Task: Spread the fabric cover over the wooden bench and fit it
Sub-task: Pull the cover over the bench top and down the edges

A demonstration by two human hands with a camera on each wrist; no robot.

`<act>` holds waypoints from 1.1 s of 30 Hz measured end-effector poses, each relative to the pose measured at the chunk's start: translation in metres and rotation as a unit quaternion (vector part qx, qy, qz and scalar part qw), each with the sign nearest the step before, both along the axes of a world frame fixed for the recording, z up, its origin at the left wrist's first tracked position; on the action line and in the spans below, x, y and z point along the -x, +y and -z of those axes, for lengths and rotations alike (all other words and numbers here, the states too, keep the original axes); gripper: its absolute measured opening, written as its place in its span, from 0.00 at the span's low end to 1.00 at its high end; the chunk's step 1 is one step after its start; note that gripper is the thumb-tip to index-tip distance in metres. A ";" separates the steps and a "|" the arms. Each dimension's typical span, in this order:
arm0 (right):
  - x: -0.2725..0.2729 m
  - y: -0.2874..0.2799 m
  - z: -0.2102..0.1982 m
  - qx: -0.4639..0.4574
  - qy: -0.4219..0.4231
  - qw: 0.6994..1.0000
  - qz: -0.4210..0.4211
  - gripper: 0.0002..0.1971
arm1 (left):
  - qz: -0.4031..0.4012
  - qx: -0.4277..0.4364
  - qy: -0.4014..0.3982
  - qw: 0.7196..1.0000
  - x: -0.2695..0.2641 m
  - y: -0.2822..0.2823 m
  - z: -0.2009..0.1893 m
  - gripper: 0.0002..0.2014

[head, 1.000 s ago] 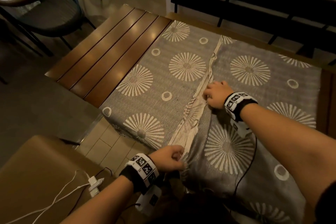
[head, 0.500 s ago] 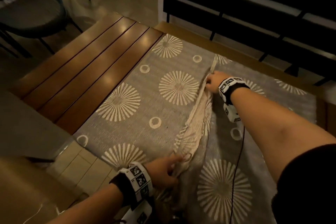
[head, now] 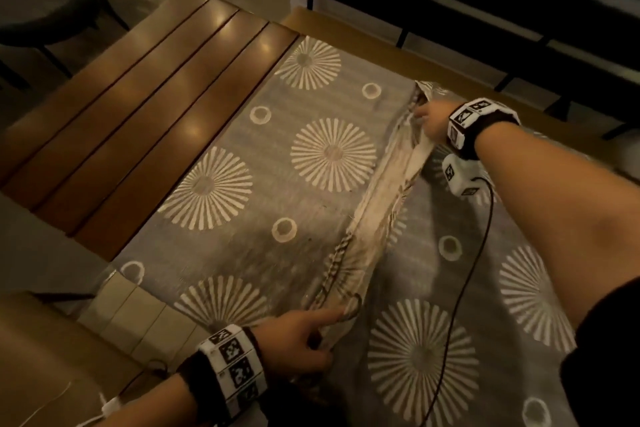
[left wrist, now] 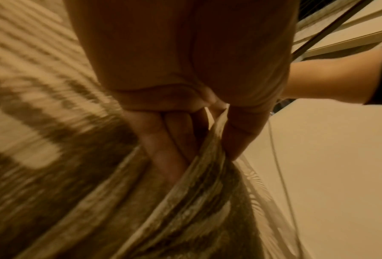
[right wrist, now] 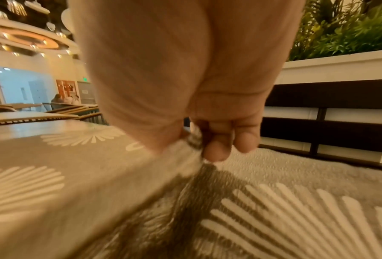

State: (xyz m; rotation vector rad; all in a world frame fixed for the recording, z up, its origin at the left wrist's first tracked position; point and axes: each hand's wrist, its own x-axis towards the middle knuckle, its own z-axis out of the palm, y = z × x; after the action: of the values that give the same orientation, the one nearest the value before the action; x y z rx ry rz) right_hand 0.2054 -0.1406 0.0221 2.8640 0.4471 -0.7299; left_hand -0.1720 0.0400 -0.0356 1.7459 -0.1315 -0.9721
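Observation:
A grey fabric cover (head: pixel 284 191) with pale sunburst circles lies across the right part of the wooden bench (head: pixel 145 107). A pale bunched fold (head: pixel 381 204) runs down its middle from far to near. My left hand (head: pixel 311 333) pinches the near end of that fold, thumb on one side and fingers on the other, as the left wrist view shows at the fold (left wrist: pixel 207 157). At the far end my right hand (head: pixel 431 121) pinches the fold between thumb and curled fingers (right wrist: pixel 216 150). The cover (right wrist: pixel 52 175) lies flat on both sides of the fold.
Bare wooden slats (head: pixel 104 135) show left of the cover. A dark slatted backrest (head: pixel 485 10) runs behind the bench. A chair (head: pixel 41 10) stands at the far left, a brown surface (head: pixel 52 367) with white cables at the near left. A black cable (head: pixel 460 288) hangs from my right wrist.
My right hand has slid along the fold towards the far edge of the bench, stretching it out. My left hand keeps hold of the near end.

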 end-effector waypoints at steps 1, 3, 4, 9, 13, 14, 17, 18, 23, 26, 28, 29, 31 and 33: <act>0.005 -0.006 -0.006 0.001 0.006 1.000 0.003 0.27 | 0.007 -0.001 -0.008 1.000 0.003 -0.003 -0.006 0.35; 0.015 -0.021 -0.019 -0.004 0.005 1.000 0.002 0.27 | 0.021 -0.001 -0.029 0.999 0.008 -0.010 -0.014 0.34; 0.019 -0.031 -0.025 -0.009 0.002 1.000 0.008 0.27 | 0.027 0.008 -0.039 0.999 0.010 -0.016 -0.017 0.34; 0.046 -0.098 -0.068 -0.043 -0.022 0.998 0.051 0.28 | 0.105 -0.008 -0.110 0.988 0.019 -0.051 -0.023 0.42; 0.073 -0.165 -0.099 -0.027 -0.050 0.997 0.047 0.24 | 0.196 -0.018 -0.109 0.974 0.027 -0.100 -0.036 0.44; 0.079 -0.183 -0.104 -0.021 -0.053 0.997 0.045 0.24 | 0.199 -0.019 -0.109 0.974 0.028 -0.114 -0.037 0.42; 0.095 -0.241 -0.110 -0.013 -0.070 0.997 0.035 0.23 | 0.194 -0.080 -0.168 0.963 0.032 -0.163 -0.033 0.40; 0.100 -0.258 -0.110 -0.015 -0.076 0.996 0.034 0.21 | 0.200 -0.102 -0.185 0.957 0.034 -0.181 -0.029 0.41; 0.125 -0.349 -0.099 -0.026 -0.106 0.993 0.043 0.26 | 0.260 -0.092 -0.192 0.942 0.054 -0.293 -0.025 0.48; 0.133 -0.394 -0.095 -0.022 -0.115 0.992 0.041 0.25 | 0.275 -0.077 -0.167 0.944 0.069 -0.361 -0.024 0.49; 0.137 -0.426 -0.093 -0.013 -0.114 0.992 0.060 0.23 | 0.284 -0.075 -0.141 0.945 0.072 -0.400 -0.029 0.48; 0.138 -0.442 -0.092 -0.010 -0.114 0.991 0.072 0.22 | 0.285 -0.075 -0.132 0.946 0.072 -0.417 -0.031 0.48; 0.142 -0.474 -0.087 -0.004 -0.109 0.989 0.102 0.22 | 0.291 -0.063 -0.115 0.948 0.070 -0.447 -0.035 0.48; 0.148 -0.506 -0.080 0.006 -0.100 0.986 0.133 0.25 | 0.297 -0.058 -0.094 0.949 0.066 -0.470 -0.034 0.48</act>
State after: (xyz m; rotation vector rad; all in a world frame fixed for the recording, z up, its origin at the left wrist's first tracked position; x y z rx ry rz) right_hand 0.0578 -0.6463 0.1021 2.9774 0.0335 -0.4692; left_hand -0.2381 -0.4298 -0.0015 1.9499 -0.7730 -1.2524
